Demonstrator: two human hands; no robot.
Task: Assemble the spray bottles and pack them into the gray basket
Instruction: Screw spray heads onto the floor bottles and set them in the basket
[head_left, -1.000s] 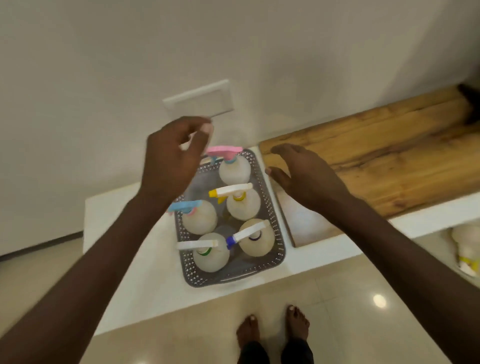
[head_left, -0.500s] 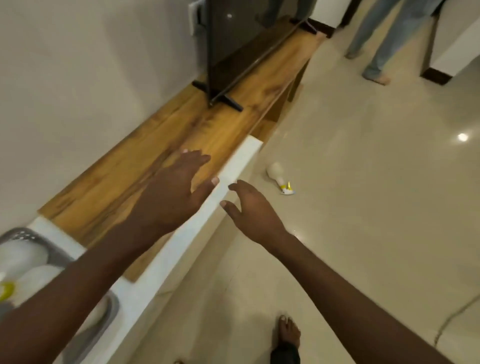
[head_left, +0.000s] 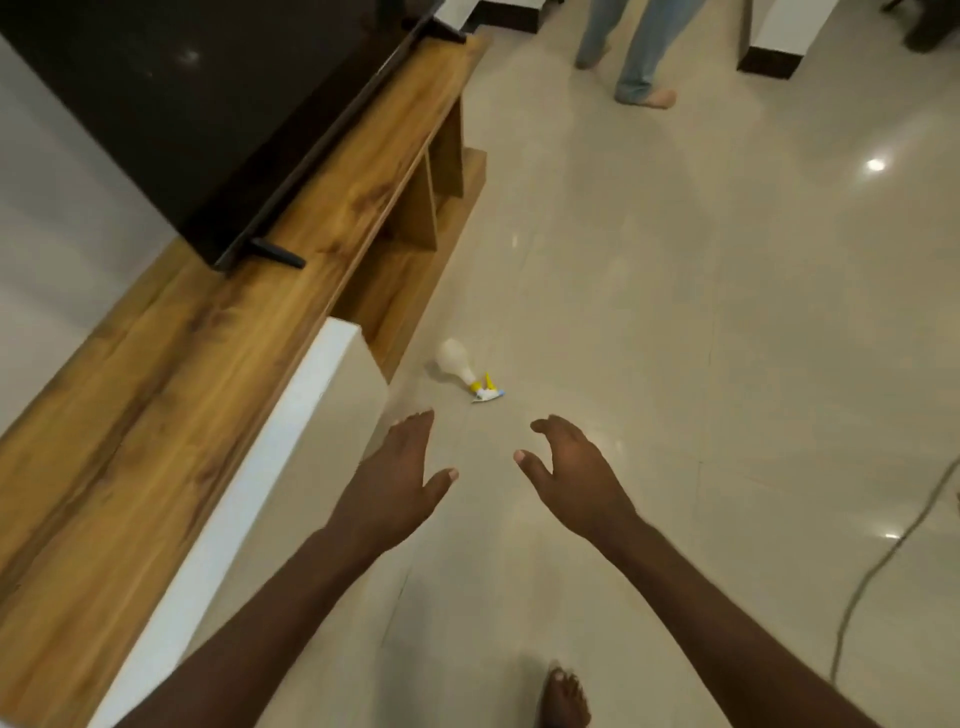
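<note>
- While both my arms reach out over the floor, my left hand (head_left: 397, 480) hangs with fingers spread and thumb out to the side, holding nothing.
- My right hand (head_left: 574, 475) is likewise loose and empty, its fingers curled slightly downward, level with the left and apart from it.
- Beyond my fingertips a spray bottle (head_left: 460, 370) lies on its side on the pale tiled floor (head_left: 675, 312), touched by neither hand.
- Its white body points away from me and toward the cabinet; its yellow collar and white trigger head (head_left: 488, 392) point toward my hands.
- The bottle rests near the corner of the white ledge (head_left: 291, 426) and just off the open lower shelf of the wooden cabinet (head_left: 218, 322).
- On top of that cabinet a dark flat screen (head_left: 182, 114) stands on a black foot.
- My bare foot (head_left: 563, 699) shows at the bottom edge of the view.
- At the far end of the room another person's legs in light jeans (head_left: 631, 47) stand barefoot on the tiles.
- A grey cable (head_left: 883, 561) snakes across the floor at the right edge.
</note>
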